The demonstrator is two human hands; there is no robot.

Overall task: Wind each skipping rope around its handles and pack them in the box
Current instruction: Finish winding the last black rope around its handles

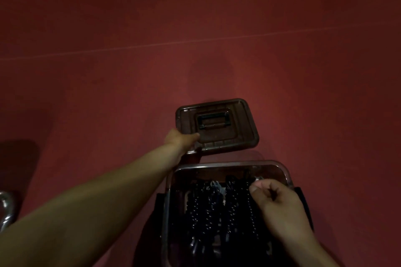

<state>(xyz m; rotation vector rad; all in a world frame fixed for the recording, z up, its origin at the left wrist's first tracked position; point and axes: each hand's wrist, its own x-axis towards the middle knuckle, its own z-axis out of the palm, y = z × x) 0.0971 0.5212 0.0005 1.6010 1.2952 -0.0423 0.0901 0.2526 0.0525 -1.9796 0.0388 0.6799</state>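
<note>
A clear plastic box (227,164) stands on the red floor just in front of me. Inside lie wound black beaded skipping ropes (208,208), side by side. The box's clear lid (238,136), with a dark handle in its middle, lies on the floor just beyond the box. My left hand (181,139) reaches forward and grips the lid's near left corner. My right hand (275,201) hovers over the right side of the box, its fingers curled by a rope; whether it pinches the rope is hard to tell in the dim light.
The floor is a dark red mat with a faint seam line (195,41) running across it. A shiny metal object (6,208) sits at the left edge, and a dark shadowed patch (17,162) lies above it.
</note>
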